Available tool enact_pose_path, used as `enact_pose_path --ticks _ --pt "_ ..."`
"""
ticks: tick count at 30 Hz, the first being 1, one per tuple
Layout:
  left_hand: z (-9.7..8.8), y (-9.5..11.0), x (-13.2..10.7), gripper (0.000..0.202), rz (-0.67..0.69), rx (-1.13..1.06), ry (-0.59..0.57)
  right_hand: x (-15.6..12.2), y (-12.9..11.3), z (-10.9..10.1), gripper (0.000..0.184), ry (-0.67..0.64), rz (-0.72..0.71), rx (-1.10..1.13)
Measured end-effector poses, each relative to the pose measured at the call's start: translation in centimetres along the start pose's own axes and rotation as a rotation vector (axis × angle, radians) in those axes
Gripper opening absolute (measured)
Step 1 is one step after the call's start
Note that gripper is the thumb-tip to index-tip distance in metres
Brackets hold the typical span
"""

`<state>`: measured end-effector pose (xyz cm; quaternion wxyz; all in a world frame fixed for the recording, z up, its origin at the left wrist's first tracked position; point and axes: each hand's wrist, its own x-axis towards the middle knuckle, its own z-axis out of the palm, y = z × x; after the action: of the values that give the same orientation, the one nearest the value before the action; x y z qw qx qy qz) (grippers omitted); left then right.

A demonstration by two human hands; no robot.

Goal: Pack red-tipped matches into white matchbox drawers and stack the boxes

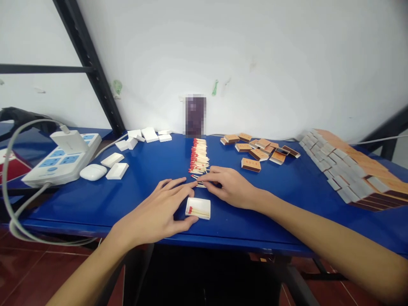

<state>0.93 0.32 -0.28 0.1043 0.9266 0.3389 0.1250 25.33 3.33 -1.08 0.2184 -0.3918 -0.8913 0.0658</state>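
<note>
My left hand [162, 208] lies spread on the blue table, its thumb at the near left corner of a small white matchbox tray [198, 216]. Several red-headed matchsticks [200, 212] lie along the near side of that tray. The left index fingertip reaches past the tray to a few loose matchsticks [201, 185]. From the other side my right hand [229, 187] closes its thumb and fingers on these matches, partly hiding them. Beyond both hands, a long pile of matchsticks [200, 154] runs toward the wall, red heads to the left.
White empty trays [116, 171] and a white earphone case [93, 172] are on the left, beside a power strip [63, 159]. Orange matchbox sleeves [250, 164] lie scattered at the back right. Stacked matchboxes [353, 170] stand at the far right. A pixelated dark object [195, 117] leans against the wall.
</note>
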Motion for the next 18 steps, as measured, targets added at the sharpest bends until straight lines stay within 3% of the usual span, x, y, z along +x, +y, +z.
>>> enact_pose_path --ticks 18 --pt "-0.20 0.16 -0.08 0.026 0.025 -0.020 0.049 -0.08 0.68 -0.21 0.014 0.101 0.107 0.113"
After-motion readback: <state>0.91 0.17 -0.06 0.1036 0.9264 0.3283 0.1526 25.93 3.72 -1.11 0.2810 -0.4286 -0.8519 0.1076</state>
